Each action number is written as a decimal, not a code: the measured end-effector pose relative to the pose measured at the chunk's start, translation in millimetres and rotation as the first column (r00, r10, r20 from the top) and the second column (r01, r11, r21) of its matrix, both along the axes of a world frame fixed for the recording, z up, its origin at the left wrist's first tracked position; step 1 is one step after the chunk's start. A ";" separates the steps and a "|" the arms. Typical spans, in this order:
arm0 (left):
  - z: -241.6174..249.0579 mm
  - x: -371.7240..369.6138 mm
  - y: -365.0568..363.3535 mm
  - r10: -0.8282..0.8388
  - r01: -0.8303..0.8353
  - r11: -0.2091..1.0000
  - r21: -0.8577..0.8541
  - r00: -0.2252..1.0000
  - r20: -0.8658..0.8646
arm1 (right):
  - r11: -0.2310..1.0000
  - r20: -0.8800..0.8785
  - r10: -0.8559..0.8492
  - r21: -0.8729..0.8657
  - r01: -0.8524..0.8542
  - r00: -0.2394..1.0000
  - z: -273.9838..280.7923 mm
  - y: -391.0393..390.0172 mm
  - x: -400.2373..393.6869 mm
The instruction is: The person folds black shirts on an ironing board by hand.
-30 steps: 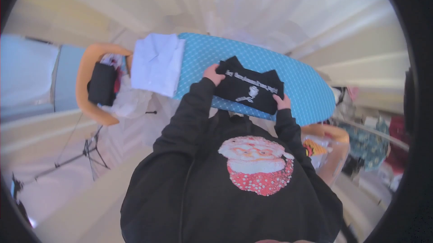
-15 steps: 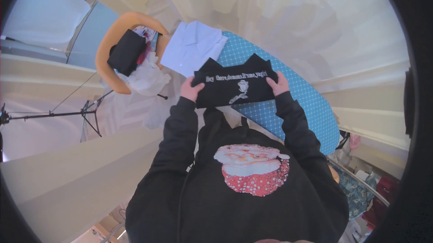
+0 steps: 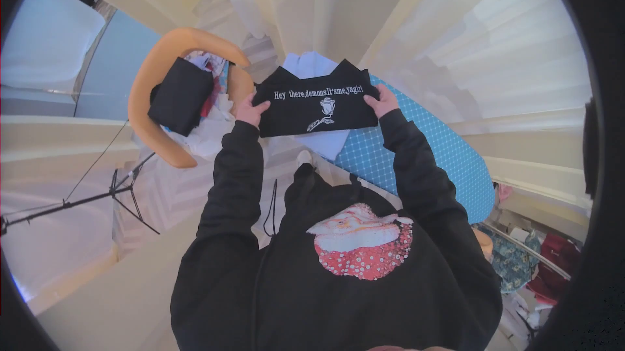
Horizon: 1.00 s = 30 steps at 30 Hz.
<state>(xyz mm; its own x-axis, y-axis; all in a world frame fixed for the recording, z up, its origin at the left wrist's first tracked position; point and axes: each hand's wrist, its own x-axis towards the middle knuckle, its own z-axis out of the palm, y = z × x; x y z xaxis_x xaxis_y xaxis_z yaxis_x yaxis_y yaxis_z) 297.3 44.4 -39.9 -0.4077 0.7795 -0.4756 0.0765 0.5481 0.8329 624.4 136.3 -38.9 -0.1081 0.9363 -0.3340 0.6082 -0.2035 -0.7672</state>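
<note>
Between my two hands a black shirt [image 3: 296, 113] with white lettering and a printed rose is stretched flat, apparently folded. My left hand [image 3: 250, 111] pinches its left edge, thumb on the front. The right edge is gripped the same way by my right hand [image 3: 382, 101]. Behind the black shirt lies a light blue shirt [image 3: 310, 63], mostly hidden, at the left end of the blue patterned ironing board [image 3: 436, 142].
To the left stands an orange chair [image 3: 144, 84] holding a folded black garment [image 3: 184, 94] and other cloth. A black tripod stand [image 3: 120, 188] is at lower left. Pale curtains [image 3: 508, 45] hang behind the board. Red cloth [image 3: 553, 263] sits at lower right.
Both hands have carried the black shirt leftward and slightly up in view, so it now covers more of the light blue shirt. My view has shifted a little too.
</note>
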 end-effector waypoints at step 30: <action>-37.0 39.9 -56.5 0.462 -0.276 0.887 -0.370 0.534 0.708 | 0.931 0.535 0.308 0.001 -0.366 0.786 -24.6 121.6 -131.7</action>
